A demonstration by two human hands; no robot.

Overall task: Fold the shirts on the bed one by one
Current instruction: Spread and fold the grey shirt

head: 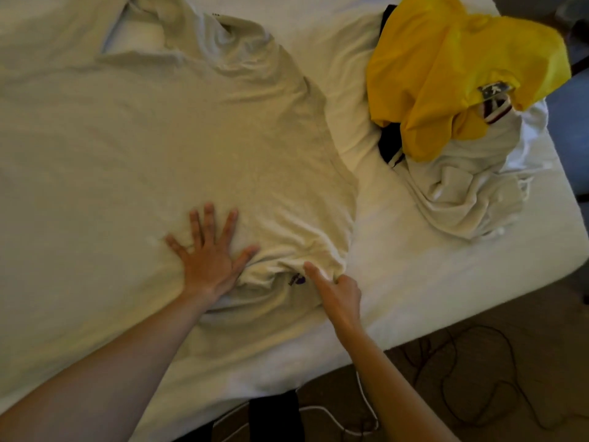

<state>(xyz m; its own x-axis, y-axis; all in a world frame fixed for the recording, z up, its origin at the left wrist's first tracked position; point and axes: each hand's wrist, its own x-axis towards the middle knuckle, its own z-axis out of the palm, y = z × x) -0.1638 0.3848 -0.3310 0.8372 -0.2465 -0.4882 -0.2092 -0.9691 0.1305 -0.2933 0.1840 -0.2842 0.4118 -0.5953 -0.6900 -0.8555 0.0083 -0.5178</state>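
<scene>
A large cream shirt lies spread over the white bed, its collar and neck opening toward me with a small purple label showing. My left hand presses flat on the cloth just left of the collar, fingers spread. My right hand is at the collar's right side: the index finger points out over the fabric while the other fingers curl round a fold of it. On the right side of the bed a yellow shirt tops a heap with a white shirt and a dark garment.
The bed's near edge runs diagonally from lower left to right. Below it lies a patterned carpet floor with a white cable and a dark cable. A dark object stands at the bed's foot.
</scene>
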